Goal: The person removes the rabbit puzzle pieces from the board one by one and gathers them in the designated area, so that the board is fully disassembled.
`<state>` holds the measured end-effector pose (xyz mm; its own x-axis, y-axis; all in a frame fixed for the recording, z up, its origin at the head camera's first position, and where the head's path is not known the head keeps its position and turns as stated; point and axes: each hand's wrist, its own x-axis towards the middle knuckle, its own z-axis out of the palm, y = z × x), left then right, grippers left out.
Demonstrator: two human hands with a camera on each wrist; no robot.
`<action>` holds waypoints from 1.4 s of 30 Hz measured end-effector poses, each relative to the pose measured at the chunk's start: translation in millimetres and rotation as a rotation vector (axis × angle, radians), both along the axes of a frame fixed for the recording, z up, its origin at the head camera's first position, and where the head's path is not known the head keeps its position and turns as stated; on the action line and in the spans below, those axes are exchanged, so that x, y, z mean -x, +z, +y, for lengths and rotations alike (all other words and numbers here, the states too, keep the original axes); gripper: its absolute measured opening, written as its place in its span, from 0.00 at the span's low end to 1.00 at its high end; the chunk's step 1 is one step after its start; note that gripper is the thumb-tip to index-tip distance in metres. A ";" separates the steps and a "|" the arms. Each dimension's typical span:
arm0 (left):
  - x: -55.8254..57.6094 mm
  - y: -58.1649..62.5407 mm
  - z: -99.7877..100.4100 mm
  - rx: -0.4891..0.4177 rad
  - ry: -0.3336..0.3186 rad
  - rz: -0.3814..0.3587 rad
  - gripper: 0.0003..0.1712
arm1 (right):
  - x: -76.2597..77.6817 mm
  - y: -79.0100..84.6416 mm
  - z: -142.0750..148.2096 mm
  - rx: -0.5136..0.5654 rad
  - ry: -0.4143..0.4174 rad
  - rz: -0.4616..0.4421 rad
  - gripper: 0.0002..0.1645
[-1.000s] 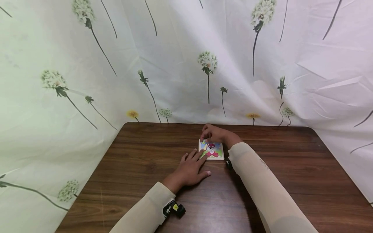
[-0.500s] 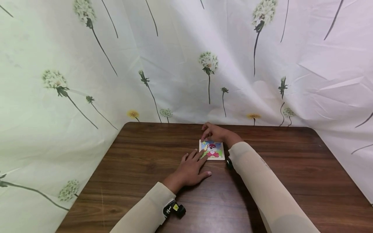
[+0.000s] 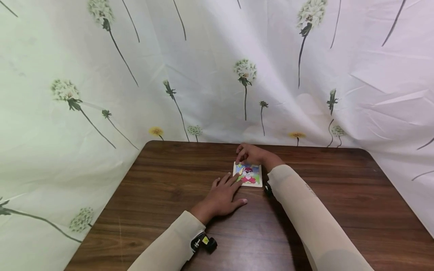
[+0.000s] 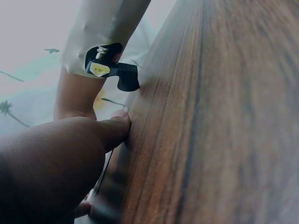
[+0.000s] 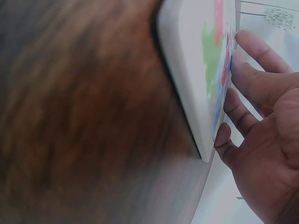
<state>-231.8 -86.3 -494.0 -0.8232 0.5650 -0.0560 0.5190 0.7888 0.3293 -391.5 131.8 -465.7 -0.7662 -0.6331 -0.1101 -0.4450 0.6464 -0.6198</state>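
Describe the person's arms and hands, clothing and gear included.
The long cream fabric left sleeve matches the right sleeve, which bears a small, unreadable dark marking. Each cuff has a black camera with a yellow label. The left hand and right hand are gloveless.

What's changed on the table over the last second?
Nothing visibly moved or changed grip; only the head view drifted slightly. The picture board stays put on the table, left hand still touching its near left side, right hand still at its far edge.
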 end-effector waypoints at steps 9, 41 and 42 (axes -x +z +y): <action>0.8 -1.8 -0.3 -0.012 0.024 0.001 0.44 | -3.2 0.5 0.4 -0.002 -0.007 0.009 0.13; 0.4 -0.8 1.2 -0.003 0.012 0.004 0.44 | 2.4 1.3 8.5 0.005 0.072 0.006 0.10; 0.5 -0.5 0.9 -0.003 0.012 0.004 0.44 | 2.3 1.4 8.2 0.001 0.075 0.011 0.10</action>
